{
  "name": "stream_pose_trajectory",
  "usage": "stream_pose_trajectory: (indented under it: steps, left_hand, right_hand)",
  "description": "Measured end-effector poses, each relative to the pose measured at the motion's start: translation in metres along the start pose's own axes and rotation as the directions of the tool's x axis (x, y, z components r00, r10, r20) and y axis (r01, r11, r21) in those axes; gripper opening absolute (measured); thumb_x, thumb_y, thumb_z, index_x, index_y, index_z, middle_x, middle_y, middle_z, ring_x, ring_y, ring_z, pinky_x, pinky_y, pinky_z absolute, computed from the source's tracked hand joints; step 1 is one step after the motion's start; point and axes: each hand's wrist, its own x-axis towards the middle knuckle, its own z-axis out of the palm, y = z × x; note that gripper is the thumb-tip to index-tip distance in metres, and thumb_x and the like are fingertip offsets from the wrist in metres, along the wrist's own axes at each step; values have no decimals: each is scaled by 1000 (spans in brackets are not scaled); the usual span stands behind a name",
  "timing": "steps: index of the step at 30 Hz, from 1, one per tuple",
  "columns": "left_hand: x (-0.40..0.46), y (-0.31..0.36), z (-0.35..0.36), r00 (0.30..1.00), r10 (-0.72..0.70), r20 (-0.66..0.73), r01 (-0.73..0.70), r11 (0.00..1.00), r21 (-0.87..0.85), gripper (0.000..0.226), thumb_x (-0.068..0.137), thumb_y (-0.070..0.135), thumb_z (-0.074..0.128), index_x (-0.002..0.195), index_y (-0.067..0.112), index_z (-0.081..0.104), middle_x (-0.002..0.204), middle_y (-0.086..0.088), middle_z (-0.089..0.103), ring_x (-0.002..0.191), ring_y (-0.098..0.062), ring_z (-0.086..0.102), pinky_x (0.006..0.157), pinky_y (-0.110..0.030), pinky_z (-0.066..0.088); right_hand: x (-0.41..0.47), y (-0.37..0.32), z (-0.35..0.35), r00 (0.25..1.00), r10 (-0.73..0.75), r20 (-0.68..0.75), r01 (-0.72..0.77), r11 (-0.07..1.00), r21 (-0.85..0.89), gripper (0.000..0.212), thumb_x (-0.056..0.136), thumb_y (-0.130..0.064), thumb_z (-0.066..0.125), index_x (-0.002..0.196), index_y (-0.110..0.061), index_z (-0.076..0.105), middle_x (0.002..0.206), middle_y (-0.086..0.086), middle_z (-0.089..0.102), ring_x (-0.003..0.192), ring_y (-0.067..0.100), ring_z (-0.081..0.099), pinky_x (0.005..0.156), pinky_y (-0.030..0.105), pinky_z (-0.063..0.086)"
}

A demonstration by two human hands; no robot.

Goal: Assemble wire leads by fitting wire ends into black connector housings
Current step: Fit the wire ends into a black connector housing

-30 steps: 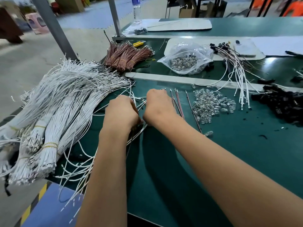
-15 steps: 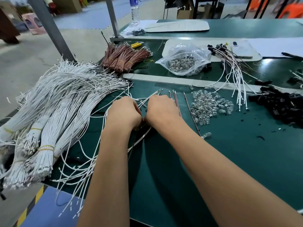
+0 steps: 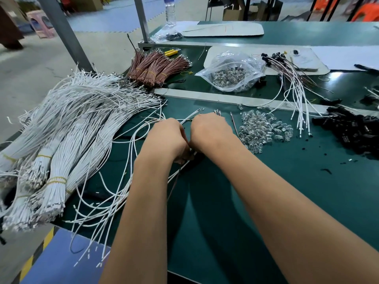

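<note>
My left hand [image 3: 166,138] and my right hand [image 3: 209,132] meet knuckle to knuckle over the green mat [image 3: 276,191], backs up and fingers curled under. My left hand grips thin wire leads [image 3: 176,177], one white and one brown, that trail out below it toward me. A white wire end [image 3: 194,113] pokes out beyond the hands from between them, and my right hand seems to pinch it. Whatever sits between the fingertips is hidden. Loose black connector housings [image 3: 352,132] are heaped at the right. Big banded bundles of white wires [image 3: 61,140] fill the left side.
Brown wire bundles [image 3: 155,68] lie at the back left, and a clear bag of small bulbs [image 3: 229,74] sits behind the hands. Loose clear bulbs [image 3: 260,130] are piled right of my right hand. Finished leads [image 3: 295,89] and a phone [image 3: 303,60] lie further back. Loose white wires hang over the near left edge.
My hands have drawn together until they touch and have shifted a little toward me. The trailing wires moved with them.
</note>
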Motion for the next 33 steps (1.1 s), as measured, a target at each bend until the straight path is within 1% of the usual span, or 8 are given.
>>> stream_pose_trajectory:
  steps: [2, 7, 12, 18, 22, 26, 31, 33]
  left_hand:
    - [1, 2, 2, 1000, -11, 20, 10, 1000, 7, 20, 68, -5, 84, 82, 3, 72, 73, -16, 75, 64, -25, 76, 72, -40, 65]
    - [3, -4, 1, 998, -5, -56, 6, 1000, 13, 24, 67, -5, 86, 77, 10, 70, 79, -17, 75, 79, -31, 76, 80, -43, 63]
    - [-4, 0, -11, 983, 46, -179, -52, 998, -30, 26, 67, 11, 94, 72, 15, 69, 66, -6, 74, 70, -21, 75, 74, -36, 63]
    - [-27, 22, -24, 985, 166, -39, -169, 924, -344, 21, 73, -4, 87, 80, 3, 68, 66, -15, 73, 52, -18, 70, 51, -25, 56]
    - [-43, 47, -21, 927, 358, 113, -244, 803, -544, 23, 76, -8, 81, 81, 6, 64, 62, -11, 68, 46, -13, 60, 46, -17, 46]
    - [-53, 71, -6, 793, 570, 216, -258, 634, -729, 22, 76, -5, 79, 84, 9, 63, 73, -11, 69, 51, -13, 58, 49, -16, 46]
    - [-49, 101, 35, 743, 595, 307, -213, 644, -734, 20, 81, -7, 77, 91, 1, 62, 75, -13, 66, 51, -13, 59, 48, -16, 45]
    - [-41, 102, 51, 785, 521, 335, -163, 696, -700, 20, 81, -8, 77, 87, 3, 62, 73, -11, 67, 51, -12, 60, 49, -17, 47]
  right_hand:
    - [-1, -1, -4, 999, 1, 50, -2, 1000, 2, 4, 89, -9, 63, 91, -9, 67, 108, 14, 70, 114, 35, 66, 74, 34, 45]
    - [8, 10, 5, 996, 28, 87, -55, 946, 320, 34, 86, -26, 73, 64, -11, 53, 65, 8, 62, 72, 26, 66, 61, 30, 46]
    - [7, 10, -2, 995, 64, -77, 43, 419, 907, 42, 92, -8, 60, 51, -13, 48, 52, 10, 51, 35, 15, 40, 40, 21, 29]
    - [10, 32, -54, 999, 38, -38, 36, 49, 998, 36, 99, -9, 51, 65, -16, 42, 54, -1, 46, 39, 10, 35, 35, 17, 23]
    - [1, 68, -83, 977, -207, 48, -68, -91, 994, 25, 100, -13, 43, 75, -19, 40, 60, -4, 36, 40, 5, 27, 30, 16, 20]
    - [-10, 106, -116, 905, -413, 107, -115, 8, 993, 26, 99, -20, 39, 76, -17, 49, 57, -8, 35, 37, 1, 25, 27, 15, 20]
    - [-10, 136, -106, 963, -90, 254, -109, 731, 673, 35, 97, -16, 54, 63, -12, 54, 48, 4, 48, 36, 14, 43, 36, 17, 34]
    - [-12, 150, -92, 977, -13, 212, -99, 855, 509, 37, 98, -16, 59, 61, -10, 56, 46, 3, 51, 36, 14, 41, 37, 16, 30]
